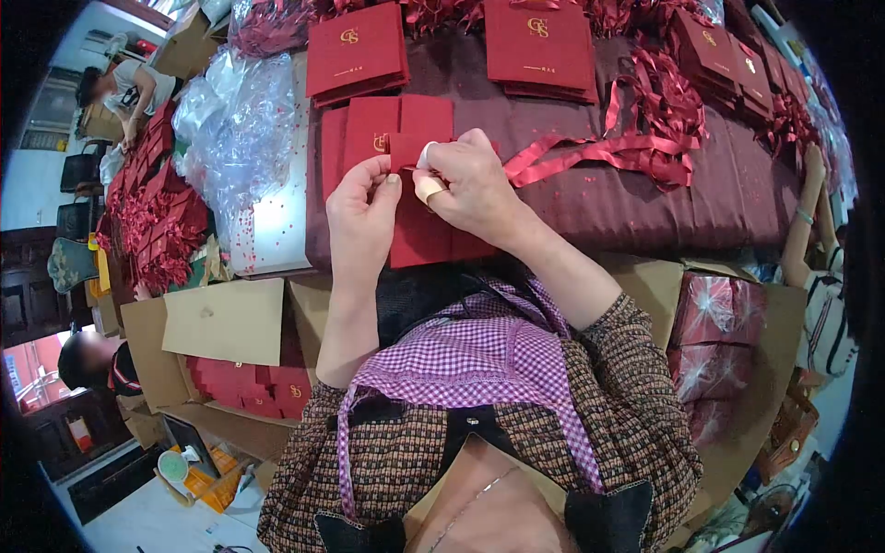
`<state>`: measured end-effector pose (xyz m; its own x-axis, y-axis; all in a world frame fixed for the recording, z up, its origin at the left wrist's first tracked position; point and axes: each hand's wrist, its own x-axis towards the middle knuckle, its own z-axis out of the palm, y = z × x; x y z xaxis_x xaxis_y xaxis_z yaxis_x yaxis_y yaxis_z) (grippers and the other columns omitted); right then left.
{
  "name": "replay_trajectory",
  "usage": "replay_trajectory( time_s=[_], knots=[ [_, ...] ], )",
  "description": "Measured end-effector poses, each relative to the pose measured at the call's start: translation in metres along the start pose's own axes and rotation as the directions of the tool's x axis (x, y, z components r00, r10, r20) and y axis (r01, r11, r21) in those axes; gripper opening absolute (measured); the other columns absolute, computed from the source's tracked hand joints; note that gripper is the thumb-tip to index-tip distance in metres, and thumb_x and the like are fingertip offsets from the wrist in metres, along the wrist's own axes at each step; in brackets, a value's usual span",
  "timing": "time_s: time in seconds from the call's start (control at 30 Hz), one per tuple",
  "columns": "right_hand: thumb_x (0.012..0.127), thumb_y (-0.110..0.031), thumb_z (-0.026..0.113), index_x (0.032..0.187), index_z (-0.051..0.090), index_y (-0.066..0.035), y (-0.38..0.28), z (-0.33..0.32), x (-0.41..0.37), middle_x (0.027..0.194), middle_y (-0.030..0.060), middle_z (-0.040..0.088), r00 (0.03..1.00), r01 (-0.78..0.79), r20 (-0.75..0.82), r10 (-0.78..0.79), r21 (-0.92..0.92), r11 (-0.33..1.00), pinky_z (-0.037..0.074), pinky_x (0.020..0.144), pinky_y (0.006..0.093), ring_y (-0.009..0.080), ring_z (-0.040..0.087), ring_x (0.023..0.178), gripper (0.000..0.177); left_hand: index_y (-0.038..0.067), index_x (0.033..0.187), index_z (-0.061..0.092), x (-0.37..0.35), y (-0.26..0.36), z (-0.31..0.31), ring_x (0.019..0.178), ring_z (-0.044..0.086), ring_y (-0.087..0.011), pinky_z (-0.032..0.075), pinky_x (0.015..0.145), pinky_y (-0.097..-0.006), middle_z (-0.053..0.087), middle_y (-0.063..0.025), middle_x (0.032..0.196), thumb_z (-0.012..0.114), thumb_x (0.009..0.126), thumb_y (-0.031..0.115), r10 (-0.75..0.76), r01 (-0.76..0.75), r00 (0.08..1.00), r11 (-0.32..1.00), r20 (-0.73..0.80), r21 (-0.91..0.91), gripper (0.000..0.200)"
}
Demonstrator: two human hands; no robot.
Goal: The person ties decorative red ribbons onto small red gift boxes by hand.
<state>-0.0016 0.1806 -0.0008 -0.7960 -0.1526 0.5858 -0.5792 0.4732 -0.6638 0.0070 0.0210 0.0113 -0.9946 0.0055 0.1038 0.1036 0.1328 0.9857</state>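
A red gift bag (419, 244) with gold lettering lies in front of me on the dark cloth, on top of other red bags. My left hand (362, 207) pinches the near left part of a raised red flap or edge, thumb against forefinger. My right hand (475, 184) is curled over the same piece from the right, its fingers closed and touching it. White and tan wraps show on the right fingers. Whether a ribbon end or only the bag's edge lies between the fingertips is hidden. Red ribbons (608, 158) trail just right of my right hand.
Stacks of red bags (358, 51) (539, 51) stand along the far side. Clear plastic wrap (235, 120) lies left. Open cartons hold red bags (253, 392) at left and wrapped red bundles (714, 350) at right. Other people are at both sides.
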Motion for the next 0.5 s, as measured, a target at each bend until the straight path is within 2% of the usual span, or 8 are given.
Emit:
replay_trajectory(
  time_s=[0.2,0.27,0.37,0.43,0.5],
  knots=[
    [0.074,-0.009,0.061,0.072,0.057,-0.006,-0.002,-0.005,0.000,0.062,0.0067,0.056,0.995,-0.050,0.091,0.048,0.015,0.999,0.037,0.073,0.0336,0.0243,0.050,0.060,0.006,-0.006,0.101,0.063,-0.003,0.005,0.002,0.071,0.054,-0.0055,0.045,0.064,-0.0205,0.063,-0.0015,0.082,0.060,0.087,-0.001,0.037,-0.035,0.999,0.995,-0.024,0.089,0.015],
    [0.074,-0.009,0.061,0.071,0.058,-0.006,-0.005,-0.007,0.001,0.063,0.0070,0.058,0.984,-0.153,0.109,0.144,0.074,0.985,0.037,0.074,0.0338,0.0241,0.049,0.060,0.005,-0.005,0.100,0.063,-0.004,0.001,0.002,0.071,0.054,-0.0054,0.045,0.064,-0.0206,0.063,-0.0012,0.081,0.060,0.087,-0.001,0.052,-0.049,0.998,0.995,-0.033,0.082,0.014],
    [0.074,-0.009,0.062,0.071,0.059,-0.006,-0.004,-0.007,-0.002,0.063,0.0064,0.058,0.993,-0.068,0.101,0.063,0.046,0.997,0.037,0.074,0.0338,0.0234,0.050,0.059,0.005,-0.005,0.099,0.063,-0.003,0.001,0.002,0.072,0.054,-0.0052,0.045,0.064,-0.0204,0.062,-0.0008,0.081,0.061,0.087,-0.001,0.061,-0.057,0.997,0.996,-0.050,0.074,0.013],
    [0.074,-0.009,0.063,0.071,0.059,-0.006,-0.005,-0.006,-0.006,0.063,0.0062,0.058,0.992,-0.076,0.106,0.070,0.053,0.996,0.037,0.074,0.0336,0.0230,0.050,0.059,0.005,-0.005,0.099,0.063,-0.002,0.003,0.001,0.073,0.054,-0.0051,0.045,0.065,-0.0201,0.062,-0.0007,0.082,0.061,0.087,0.000,0.058,-0.053,0.997,0.996,-0.060,0.073,0.013],
    [0.074,-0.009,0.064,0.071,0.060,-0.006,-0.004,-0.005,-0.010,0.063,0.0060,0.058,0.990,-0.089,0.113,0.082,0.061,0.994,0.038,0.074,0.0335,0.0226,0.050,0.059,0.005,-0.003,0.104,0.062,-0.001,0.005,-0.002,0.080,0.056,-0.0070,0.045,0.073,-0.0195,0.062,-0.0022,0.090,0.060,0.086,-0.003,-0.027,0.027,0.997,1.000,-0.073,0.004,0.018]
  ],
)
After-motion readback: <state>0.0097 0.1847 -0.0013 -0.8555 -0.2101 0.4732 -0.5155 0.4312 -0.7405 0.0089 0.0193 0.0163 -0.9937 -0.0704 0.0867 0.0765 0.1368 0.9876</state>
